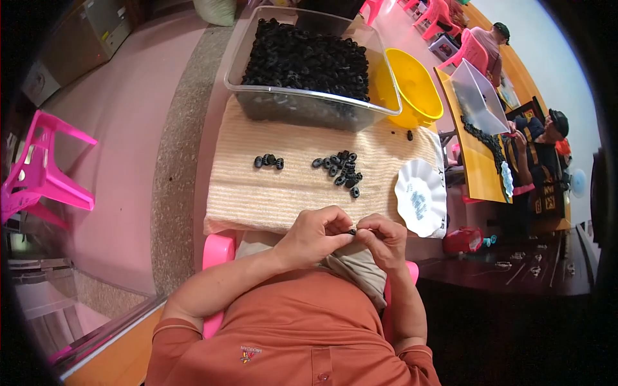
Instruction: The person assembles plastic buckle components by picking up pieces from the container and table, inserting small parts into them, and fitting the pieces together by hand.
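Observation:
Between thumb and fingers, my left hand (314,236) pinches a small black ribbed part (352,232) just off the table's front edge. My right hand (386,239) meets it there, thumb and forefinger pinched against the part's right side. Whether those fingertips hold a tiny piece is too small to tell. Beyond my hands lies a loose pile of black ribbed parts (342,169) on a striped towel (251,202). A smaller group of the same parts (269,161) sits to the left. On the right, a white scalloped dish (404,190) holds small pale bluish pieces (418,203).
A clear plastic bin (309,91) full of black parts stands at the back, beside a yellow tub (419,91). A pink stool (53,169) is on the floor at left. Two people sit to the right, one at a wooden table (475,173) with a translucent bin (478,99).

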Available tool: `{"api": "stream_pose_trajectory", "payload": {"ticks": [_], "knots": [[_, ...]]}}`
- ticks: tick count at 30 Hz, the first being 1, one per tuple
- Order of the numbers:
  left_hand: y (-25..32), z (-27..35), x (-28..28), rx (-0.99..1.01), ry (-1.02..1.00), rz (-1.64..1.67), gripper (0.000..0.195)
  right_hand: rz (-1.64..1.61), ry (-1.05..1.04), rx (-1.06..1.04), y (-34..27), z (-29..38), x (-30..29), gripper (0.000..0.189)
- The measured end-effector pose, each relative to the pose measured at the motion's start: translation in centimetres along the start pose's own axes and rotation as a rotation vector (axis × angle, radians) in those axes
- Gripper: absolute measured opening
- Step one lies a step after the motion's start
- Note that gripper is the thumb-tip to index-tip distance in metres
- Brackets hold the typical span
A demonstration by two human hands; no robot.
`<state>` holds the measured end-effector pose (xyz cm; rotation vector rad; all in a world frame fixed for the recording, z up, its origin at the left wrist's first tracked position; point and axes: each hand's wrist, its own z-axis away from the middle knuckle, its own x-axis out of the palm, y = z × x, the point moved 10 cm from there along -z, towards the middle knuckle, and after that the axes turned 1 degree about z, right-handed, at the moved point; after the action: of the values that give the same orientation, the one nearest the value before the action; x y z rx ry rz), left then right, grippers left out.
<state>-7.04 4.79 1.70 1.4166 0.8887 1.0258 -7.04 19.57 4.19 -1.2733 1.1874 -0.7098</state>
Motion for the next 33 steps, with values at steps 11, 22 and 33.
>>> {"api": "stream_pose_trajectory", "payload": {"ticks": [11,22,33], "knots": [[0.8,0.0,-0.7,0.022,0.04,-0.048,0.021,0.097,-0.028,-0.11,-1.3,-0.3,0.5,0.006],[-1.2,-0.5,-1.2,-0.023,0.053,0.111,0.02,0.36,-0.071,-0.317,-4.0,-0.5,2.3,0.025],[-2.0,-0.8,-1.6,-0.072,0.074,0.225,0.015,0.816,-0.063,-0.328,-4.3,-7.0,0.6,0.022]]}}
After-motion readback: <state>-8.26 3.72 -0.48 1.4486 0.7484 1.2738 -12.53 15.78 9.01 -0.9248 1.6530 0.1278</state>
